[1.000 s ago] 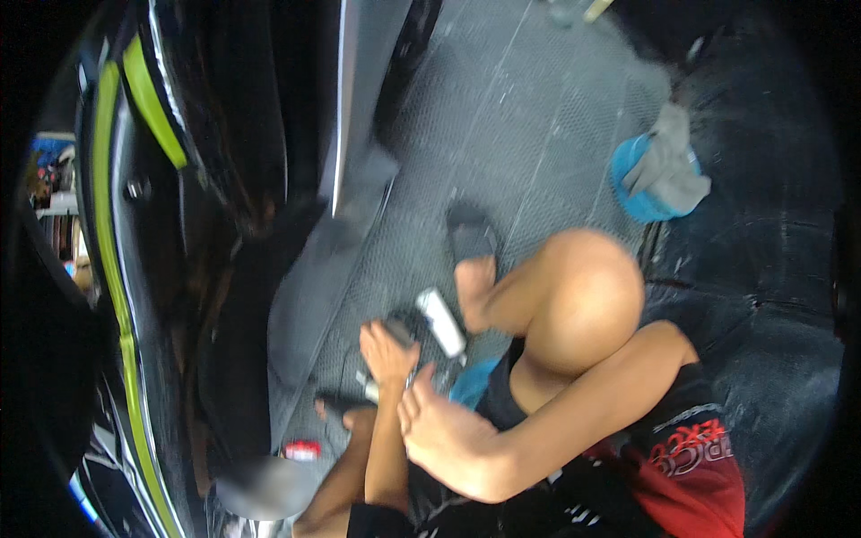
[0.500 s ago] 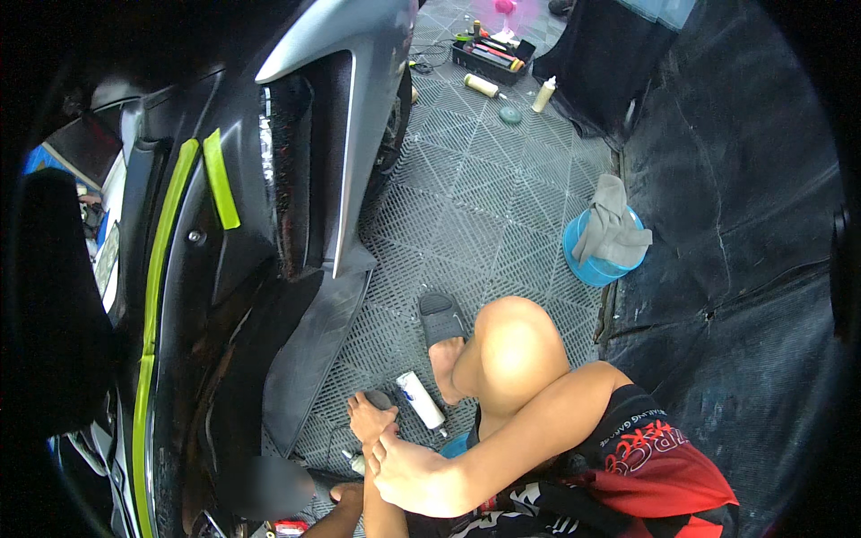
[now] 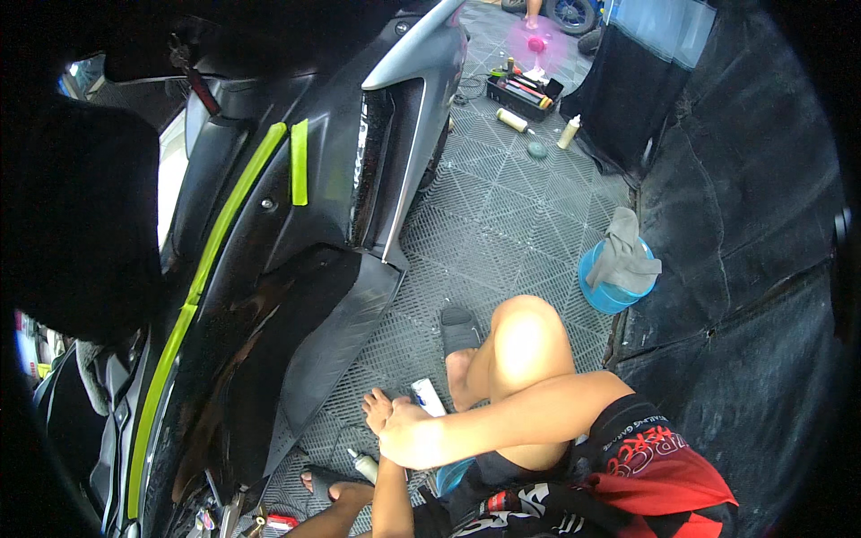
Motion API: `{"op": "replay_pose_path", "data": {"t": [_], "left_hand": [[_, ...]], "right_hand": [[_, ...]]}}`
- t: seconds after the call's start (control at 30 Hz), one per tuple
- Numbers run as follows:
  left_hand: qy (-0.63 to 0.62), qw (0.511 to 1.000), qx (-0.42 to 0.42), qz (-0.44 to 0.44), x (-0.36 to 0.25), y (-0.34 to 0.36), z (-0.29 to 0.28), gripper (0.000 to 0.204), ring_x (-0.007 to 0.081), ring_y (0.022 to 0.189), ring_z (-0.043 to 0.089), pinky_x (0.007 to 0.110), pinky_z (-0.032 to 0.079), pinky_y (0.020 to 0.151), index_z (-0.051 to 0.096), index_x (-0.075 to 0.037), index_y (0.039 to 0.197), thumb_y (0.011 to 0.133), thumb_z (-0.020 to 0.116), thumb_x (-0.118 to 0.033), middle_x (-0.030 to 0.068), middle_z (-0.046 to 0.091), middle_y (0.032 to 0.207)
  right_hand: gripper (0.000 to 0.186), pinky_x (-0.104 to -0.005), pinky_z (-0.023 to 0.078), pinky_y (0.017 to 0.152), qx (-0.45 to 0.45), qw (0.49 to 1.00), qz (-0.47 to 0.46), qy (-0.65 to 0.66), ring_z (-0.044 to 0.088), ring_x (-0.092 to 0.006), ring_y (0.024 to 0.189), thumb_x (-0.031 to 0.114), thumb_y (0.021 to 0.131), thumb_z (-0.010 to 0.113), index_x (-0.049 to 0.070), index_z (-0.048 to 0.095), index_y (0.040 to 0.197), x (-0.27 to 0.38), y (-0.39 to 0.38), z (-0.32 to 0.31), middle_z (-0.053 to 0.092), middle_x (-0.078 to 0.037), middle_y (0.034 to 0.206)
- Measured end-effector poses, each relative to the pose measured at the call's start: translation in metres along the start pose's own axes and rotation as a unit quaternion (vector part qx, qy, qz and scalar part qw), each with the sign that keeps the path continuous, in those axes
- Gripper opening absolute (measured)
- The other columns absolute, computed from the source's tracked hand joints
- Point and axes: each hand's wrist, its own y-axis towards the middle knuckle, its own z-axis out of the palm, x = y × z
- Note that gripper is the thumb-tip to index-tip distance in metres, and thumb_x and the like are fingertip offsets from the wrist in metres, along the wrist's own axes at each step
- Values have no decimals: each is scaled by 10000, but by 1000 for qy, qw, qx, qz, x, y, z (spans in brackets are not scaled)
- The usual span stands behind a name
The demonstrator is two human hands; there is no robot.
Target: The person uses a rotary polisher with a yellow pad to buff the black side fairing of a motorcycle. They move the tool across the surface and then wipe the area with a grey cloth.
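Note:
My left hand is low over the floor with fingers spread, and I see nothing in its grasp. Across its wrist lies my right hand, its fingers curled over the wrist and partly hidden. A white cylindrical bottle stands out just beyond my hands, its lower part covered by my right arm. Left of my left forearm lies a pale squeeze bottle. On the left rises a scooter's dark body, with a long yellow-green tape strip and a shorter tape strip on its panels.
A blue bucket with a grey cloth stands by the dark curtain at right. Farther off are a black tool tray, two cream squeeze bottles, a round green pad and a pink fan.
The view has shifted, so the scooter sits farther right. My right hand has slid up toward my left hand. The dark round thing under my left hand is no longer visible.

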Motion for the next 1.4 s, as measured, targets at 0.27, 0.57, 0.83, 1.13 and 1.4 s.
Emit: {"op": "replay_pose_path", "data": {"t": [0.27,0.57,0.83,1.13,1.4], "left_hand": [[30,998,-13,55,-36,-34,-68,549,445,1104,598,520,564,919,610,-69,1146,729,827,-352,184,592,1172],[-222,958,-143,114,-92,-118,-254,591,320,904,609,418,524,801,611,-52,1001,527,934,-189,131,586,953],[-282,914,-212,199,-80,-158,-388,697,251,985,640,361,526,861,642,-30,1149,544,953,-183,124,644,1079],[-801,558,-192,99,-19,-182,-362,1096,398,1311,526,548,482,1078,230,-18,1588,688,807,-258,255,445,1437],[-775,581,-248,-21,-8,-157,-288,927,283,1241,568,402,476,1065,352,20,1519,746,714,-341,171,544,1323]], "right_hand": [[310,-483,594,679,-14,982,42,183,743,-381,777,327,800,716,33,776,878,-53,21,44,751,-195,816],[733,-462,535,948,109,952,3,285,673,-400,1132,463,722,903,-38,680,1208,-74,46,199,718,-256,1128],[910,-420,405,1129,-228,620,-186,728,548,-235,1299,184,664,959,66,508,1445,22,70,98,588,-110,1395],[886,-423,563,917,-152,386,-97,905,679,-335,1104,401,709,822,-53,490,1394,65,48,93,661,-217,1194],[814,-313,529,890,-350,620,24,701,657,-175,1007,240,653,908,-31,501,1304,73,44,80,660,-105,1143]]}}
